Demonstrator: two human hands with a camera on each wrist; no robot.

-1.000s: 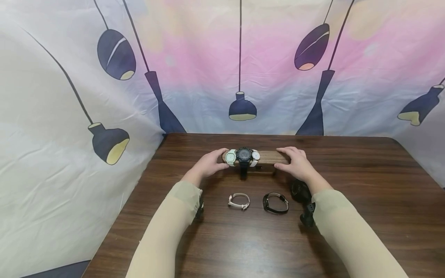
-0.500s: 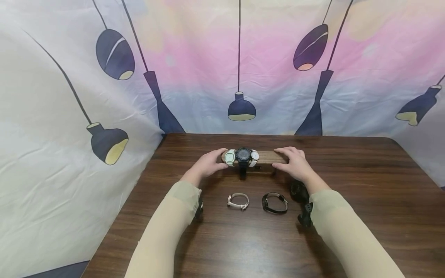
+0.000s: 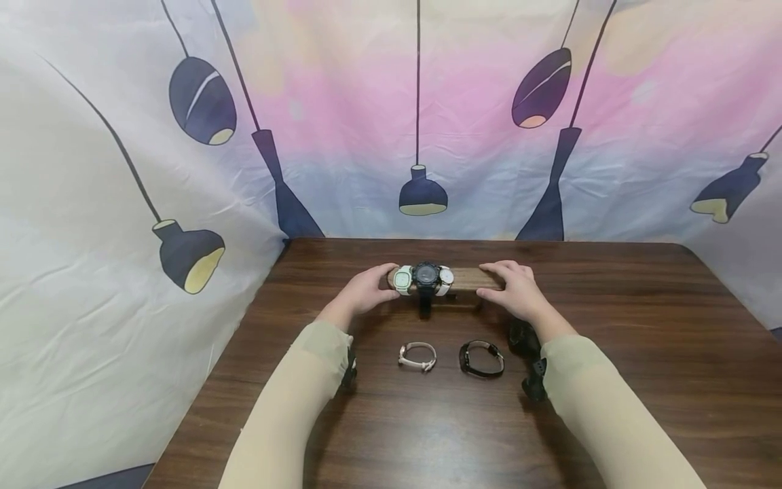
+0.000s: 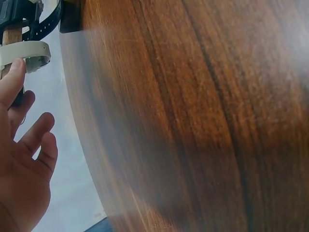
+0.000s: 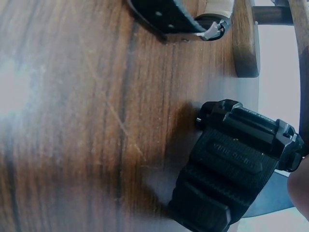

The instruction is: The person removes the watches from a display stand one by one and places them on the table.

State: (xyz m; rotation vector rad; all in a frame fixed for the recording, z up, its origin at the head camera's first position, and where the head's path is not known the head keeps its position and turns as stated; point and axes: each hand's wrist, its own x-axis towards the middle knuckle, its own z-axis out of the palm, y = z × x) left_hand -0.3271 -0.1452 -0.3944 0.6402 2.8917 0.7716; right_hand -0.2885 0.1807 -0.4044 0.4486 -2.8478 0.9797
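Observation:
In the head view, a wooden watch stand stands toward the far side of the table. Its bar carries a pale green square watch, a chunky black watch and a white-strapped round watch, side by side on the left half. My left hand grips the bar's left end, thumb in front; in the left wrist view its thumb touches the pale watch. My right hand holds the right end between thumb and fingers. The right wrist view shows the stand's foot and little of that hand.
A white-strapped watch and a black-strapped watch lie in front of the stand. A large black watch sits on the table beneath my right wrist. The dark wooden table meets a lamp-patterned cloth at the back.
The head view has shifted very slightly. Both hands stay at the ends of the watch stand, and the watches keep their places.

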